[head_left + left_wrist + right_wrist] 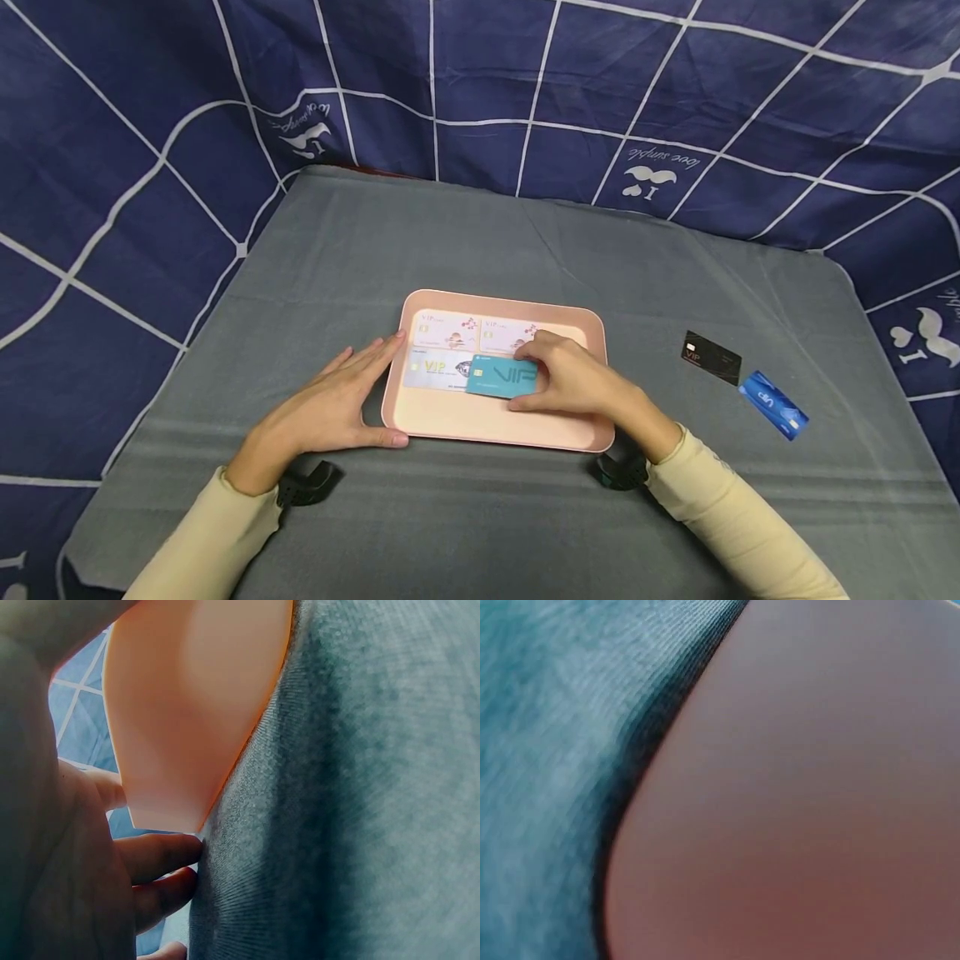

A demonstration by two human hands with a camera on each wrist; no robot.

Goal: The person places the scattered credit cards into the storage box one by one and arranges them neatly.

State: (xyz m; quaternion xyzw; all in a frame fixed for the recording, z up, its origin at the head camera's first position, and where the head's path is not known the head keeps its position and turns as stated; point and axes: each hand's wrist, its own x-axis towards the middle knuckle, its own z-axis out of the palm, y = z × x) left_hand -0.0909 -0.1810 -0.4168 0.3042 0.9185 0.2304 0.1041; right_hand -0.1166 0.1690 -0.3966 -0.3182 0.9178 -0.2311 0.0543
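Observation:
A pink tray (495, 429) lies on the grey cloth, holding two white-and-pink VIP cards (444, 331) side by side at its far side. Below them is a silver VIP card (435, 369), its right end covered by a teal VIP card (495, 377). My right hand (573, 375) pinches the teal card by its right part, thumb at the near edge and fingers at the far edge. At the tray's left side my left hand (337, 408) rests with fingers and thumb spread and extended against the rim. The right wrist view shows only tray wall (795, 795) and cloth.
To the right of the tray, a black VIP card (711, 357) and a blue VIP card (774, 405) lie on the grey cloth (465, 233), their corners close together. A dark blue curtain (480, 75) with white lines hangs behind the table and along its sides.

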